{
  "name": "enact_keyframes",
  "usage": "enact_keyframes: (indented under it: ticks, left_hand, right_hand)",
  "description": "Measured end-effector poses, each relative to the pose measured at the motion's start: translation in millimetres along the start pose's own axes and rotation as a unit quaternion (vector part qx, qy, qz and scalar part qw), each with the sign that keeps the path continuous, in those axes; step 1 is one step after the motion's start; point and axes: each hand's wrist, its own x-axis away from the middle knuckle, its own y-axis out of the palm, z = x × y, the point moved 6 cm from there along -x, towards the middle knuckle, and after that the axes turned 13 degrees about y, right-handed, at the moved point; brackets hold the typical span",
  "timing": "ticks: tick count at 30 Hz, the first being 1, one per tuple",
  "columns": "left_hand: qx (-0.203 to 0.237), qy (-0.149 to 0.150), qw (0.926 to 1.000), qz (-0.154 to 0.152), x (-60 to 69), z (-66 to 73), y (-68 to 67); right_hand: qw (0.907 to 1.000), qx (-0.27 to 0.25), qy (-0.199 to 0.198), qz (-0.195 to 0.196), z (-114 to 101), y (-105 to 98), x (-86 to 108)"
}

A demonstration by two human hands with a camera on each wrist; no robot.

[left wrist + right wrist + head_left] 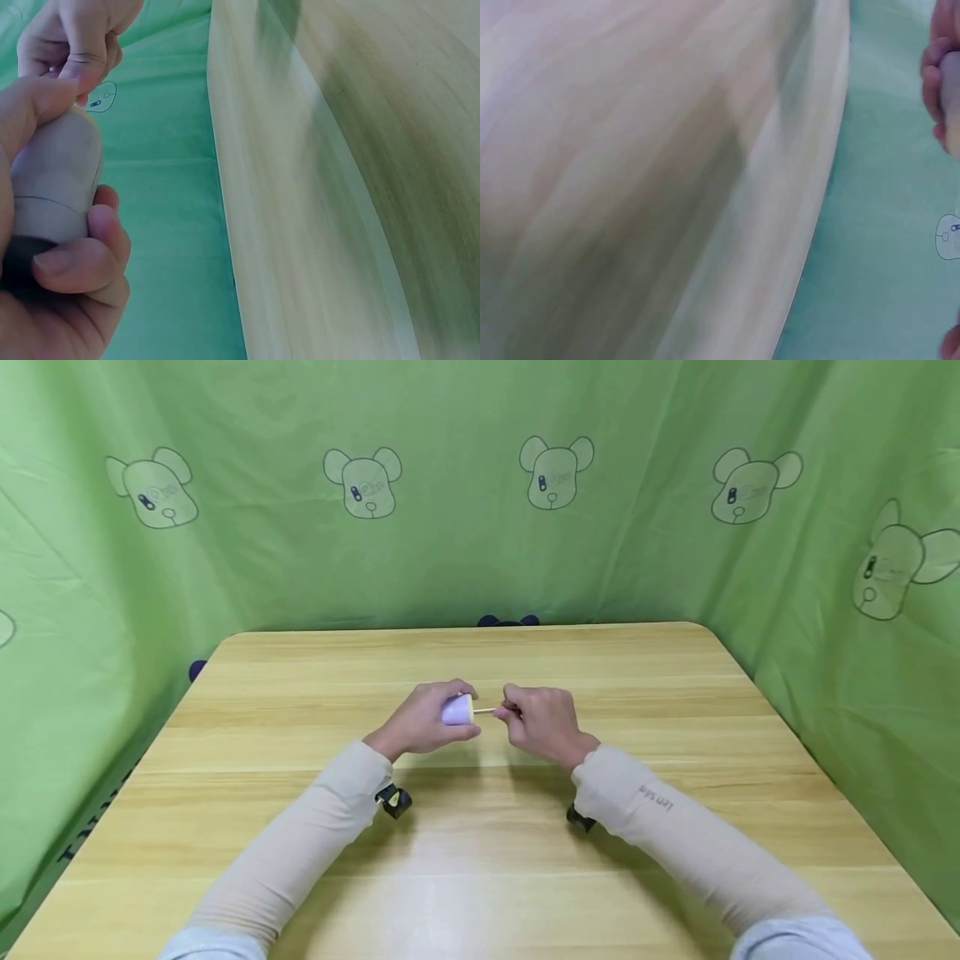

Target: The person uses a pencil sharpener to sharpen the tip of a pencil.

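Above the pale wood-grain surface (480, 877), the left hand (426, 718) is holding a smooth, light-purple cylinder with a pale yellow end (455, 711), its grip curling round the sides, and that end is pointing across at the right hand (545, 720). Over there, the right grip is pinching a thin, light-coloured stick (484, 711), which is bridging the short gap between the two hands; whether its tip is only touching the yellow end or sitting inside it, we cannot tell. The left-wrist view is showing the cylinder's rounded shoulder, a fine seam around it and a black part (28, 259) lying against the palm. Both hands are hovering, casting shadows on the wood, about midway between the left and right edges. Those side edges are lying well apart from the hands, with wood grain stretching between. The far edge, with its rounded corners, is running beyond the fingers, and a green cloth printed with round-eared animal heads (465, 568) is hanging behind it and along both sides. Two beige sleeves (300, 835) are slanting in from the near side.
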Motion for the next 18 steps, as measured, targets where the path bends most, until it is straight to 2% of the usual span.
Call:
enact_keyframes:
  ticks: [2, 3, 6, 8, 9, 11, 14, 15, 16, 17, 18]
  left_hand:
    - [-0.007, 0.002, 1.0000, 0.003, -0.2, -0.4, 0.9]
    - [-0.011, 0.003, 0.9999, 0.005, -0.2, -0.5, 1.3]
    - [-0.027, 0.014, 0.9993, 0.019, 0.8, 0.0, 0.9]
    - [-0.038, 0.025, 0.9985, 0.030, 1.6, 1.3, 0.3]
    - [-0.045, 0.031, 0.9979, 0.034, 2.1, 1.9, 0.1]
    - [-0.067, 0.051, 0.9956, 0.040, 2.6, 4.1, 0.0]
    - [-0.106, 0.092, 0.9890, 0.047, 2.7, 10.1, -1.2]
    - [-0.117, 0.103, 0.9866, 0.049, 2.4, 12.0, -2.2]
    - [-0.124, 0.110, 0.9850, 0.050, 1.9, 13.2, -3.2]
    - [-0.125, 0.110, 0.9848, 0.049, 1.2, 13.5, -4.3]
    - [-0.122, 0.105, 0.9858, 0.046, 0.4, 13.0, -5.4]
  right_hand:
    - [0.9966, -0.012, 0.055, -0.060, 3, 2, -3.5]
    - [0.9920, -0.017, 0.086, -0.091, 5, 3, -5.3]
    - [0.9691, -0.036, 0.175, -0.170, 9, 6, -11.2]
    - [0.9503, -0.051, 0.218, -0.217, 11, 8, -14.1]
    - [0.9386, -0.064, 0.240, -0.240, 13, 9, -15.0]
    - [0.9064, -0.113, 0.286, -0.290, 16, 13, -15.5]
    - [0.8451, -0.185, 0.358, -0.351, 19, 16, -13.4]
    - [0.8300, -0.204, 0.373, -0.361, 20, 16, -12.9]
    - [0.8238, -0.211, 0.379, -0.365, 19, 16, -13.3]
    - [0.8267, -0.205, 0.378, -0.363, 19, 15, -14.1]
    - [0.8389, -0.189, 0.365, -0.356, 18, 13, -15.6]
